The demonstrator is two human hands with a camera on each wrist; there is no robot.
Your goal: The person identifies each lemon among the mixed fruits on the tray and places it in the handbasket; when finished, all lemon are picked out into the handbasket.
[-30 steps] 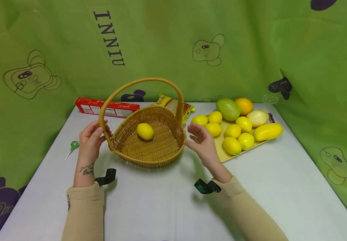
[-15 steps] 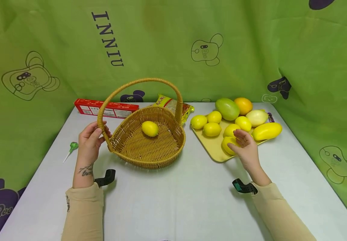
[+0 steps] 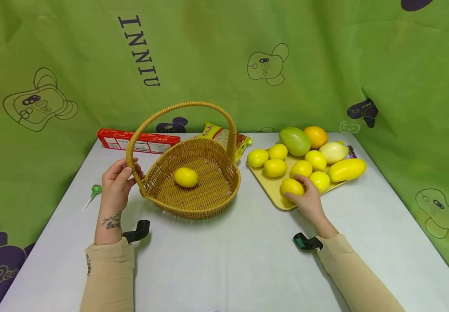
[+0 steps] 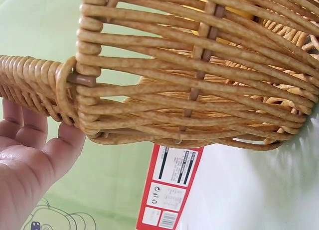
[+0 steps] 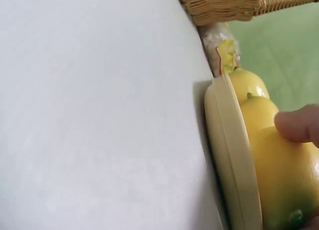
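My left hand [image 3: 117,184] grips the handle [image 3: 130,151] of a wicker basket [image 3: 193,212] low on its left side. One lemon [image 3: 186,177] lies on the basket's woven floor. Over the front of a yellow tray [image 3: 269,190], my right hand [image 3: 311,201] pinches another lemon [image 3: 291,187] between thumb and fingers. In the right wrist view the thumb [image 5: 299,124] presses on that lemon [image 5: 284,175], close to the tray's rim. The left wrist view shows the fingers [image 4: 70,140] under the handle where it meets the basket's woven side.
Several more lemons [image 3: 274,167], a green mango [image 3: 294,141], an orange [image 3: 316,137] and a long yellow fruit [image 3: 347,170] lie on or by the tray. Behind the basket are a red box [image 3: 142,141] and a yellow packet [image 3: 216,132]. A green lollipop [image 3: 96,189] lies at left.
My right hand has gone from beside the basket to the tray and taken hold of its front lemon. The lemon in the basket has rolled a little. My left hand stays on the handle.
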